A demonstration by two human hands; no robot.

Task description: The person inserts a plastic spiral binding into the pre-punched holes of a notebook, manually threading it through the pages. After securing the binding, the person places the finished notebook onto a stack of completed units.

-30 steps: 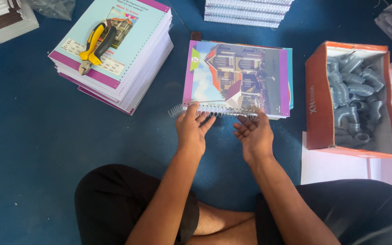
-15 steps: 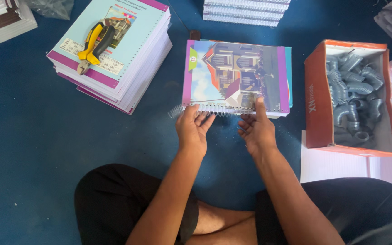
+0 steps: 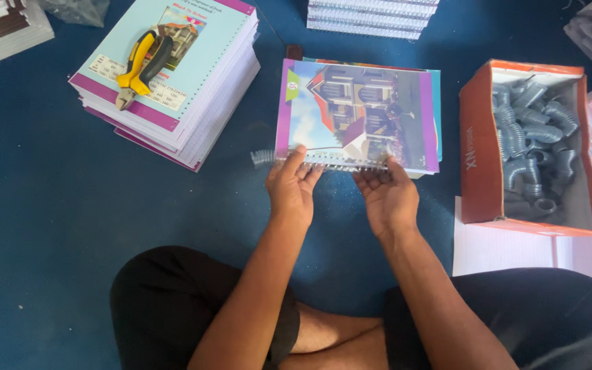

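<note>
Head view of a seated person binding a booklet on a blue floor (image 3: 70,226). The booklet (image 3: 358,113), with a picture of a house on its cover, lies flat in front of the crossed legs, its punched edge nearest the body. A silver spiral coil (image 3: 268,157) runs along that edge and sticks out past the left corner. The left hand (image 3: 292,188) rests at the left end of the edge, thumb and fingertips closed lightly on the coil and cover there; the right hand (image 3: 386,195) presses fingertips on the edge further right, its grip half curled, and whether it pinches the coil itself cannot be told. The step in hand appears to be the threading of the coil through the punched holes, with part of its length not yet wound in. The next move would call for turning the coil evenly while the cover is kept from shifting, so that each loop meets its hole. To the right stands an open orange cardboard box (image 3: 477,154), upright, holding a loose heap of grey coils (image 3: 532,137); it rests partly on white sheets (image 3: 508,250). At upper left a stack of unbound booklets (image 3: 186,89) carries yellow-handled pliers (image 3: 140,67) on top. A further pile of bound booklets (image 3: 371,15) lies beyond.
</note>
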